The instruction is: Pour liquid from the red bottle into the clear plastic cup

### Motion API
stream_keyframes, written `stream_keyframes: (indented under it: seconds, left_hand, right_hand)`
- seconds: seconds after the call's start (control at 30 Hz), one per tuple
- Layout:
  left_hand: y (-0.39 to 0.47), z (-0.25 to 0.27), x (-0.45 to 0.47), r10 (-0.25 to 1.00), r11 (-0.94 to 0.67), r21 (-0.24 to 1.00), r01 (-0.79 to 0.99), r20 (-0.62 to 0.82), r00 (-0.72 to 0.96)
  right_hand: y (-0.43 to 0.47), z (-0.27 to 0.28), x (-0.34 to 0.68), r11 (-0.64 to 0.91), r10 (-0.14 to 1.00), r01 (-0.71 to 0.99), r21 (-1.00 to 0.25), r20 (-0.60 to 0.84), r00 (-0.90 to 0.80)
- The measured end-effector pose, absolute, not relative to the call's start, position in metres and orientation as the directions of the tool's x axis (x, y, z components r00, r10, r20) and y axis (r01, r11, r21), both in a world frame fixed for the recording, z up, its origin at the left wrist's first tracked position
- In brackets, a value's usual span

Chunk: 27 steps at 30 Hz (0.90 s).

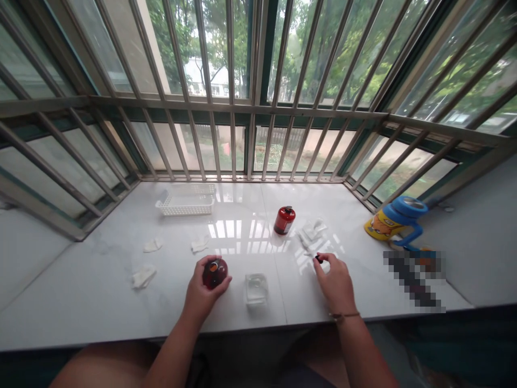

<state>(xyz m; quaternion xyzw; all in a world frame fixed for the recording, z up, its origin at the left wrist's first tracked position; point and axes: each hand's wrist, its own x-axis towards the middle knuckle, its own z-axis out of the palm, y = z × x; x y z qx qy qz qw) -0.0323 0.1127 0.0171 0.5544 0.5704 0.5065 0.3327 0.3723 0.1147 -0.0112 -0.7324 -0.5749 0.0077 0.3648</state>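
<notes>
Nearest: two bare forearms point(173, 339) over a white marbled worktop point(100, 302). Left hand point(202, 291) wrapped round a glossy dark-red rounded bottle point(214, 278), left of centre, neck uncovered; presumably glass: stiff, slippery, breakable, best gripped round the body. Right hand point(336, 280) pinches a small black cap-like piece point(319, 259), probably light. Counted outward: one clear square dish point(257, 291), one black-topped red bottle point(285, 222), three crumpled white tissues point(143, 277) at left, one white perforated plastic basket point(186, 207).
</notes>
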Motion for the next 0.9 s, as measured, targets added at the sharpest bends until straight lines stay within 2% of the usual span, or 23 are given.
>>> stream_keyframes:
  seconds: [0.13, 0.27, 0.4, 0.5, 0.57, 0.67, 0.73, 0.9]
  left_hand:
    - [0.112, 0.021, -0.031, 0.971, -0.118, 0.945, 0.304, 0.174, -0.165]
    - [0.111, 0.023, -0.030, 0.969, -0.117, 0.942, 0.314, 0.178, -0.172]
    - [0.111, 0.024, -0.031, 0.969, -0.126, 0.936, 0.328, 0.187, -0.160]
    - [0.109, 0.027, -0.028, 0.966, -0.121, 0.938, 0.326, 0.187, -0.180]
    - [0.108, 0.030, -0.027, 0.965, -0.115, 0.938, 0.327, 0.184, -0.187]
    - [0.108, 0.031, -0.027, 0.965, -0.108, 0.937, 0.334, 0.179, -0.191]
    - [0.108, 0.029, -0.028, 0.969, -0.106, 0.938, 0.330, 0.171, -0.175]
    - [0.104, 0.020, -0.031, 0.980, -0.106, 0.949, 0.297, 0.150, -0.131]
  right_hand:
    - [0.109, -0.031, 0.419, -0.157, 0.835, 0.845, -0.511, 0.388, 0.390]
    - [0.111, -0.040, 0.431, -0.158, 0.842, 0.853, -0.497, 0.384, 0.380]
    - [0.111, -0.037, 0.413, -0.088, 0.827, 0.863, -0.497, 0.447, 0.341]
    - [0.102, -0.022, 0.374, 0.104, 0.871, 0.817, -0.567, 0.448, 0.200]
    - [0.095, -0.011, 0.341, 0.274, 0.924, 0.703, -0.656, 0.383, -0.003]
    - [0.087, -0.002, 0.294, 0.317, 0.947, 0.566, -0.761, 0.226, -0.227]
    - [0.086, -0.003, 0.269, 0.278, 0.952, 0.525, -0.805, 0.157, -0.264]
    - [0.089, -0.005, 0.238, 0.166, 0.974, 0.458, -0.873, 0.072, -0.216]
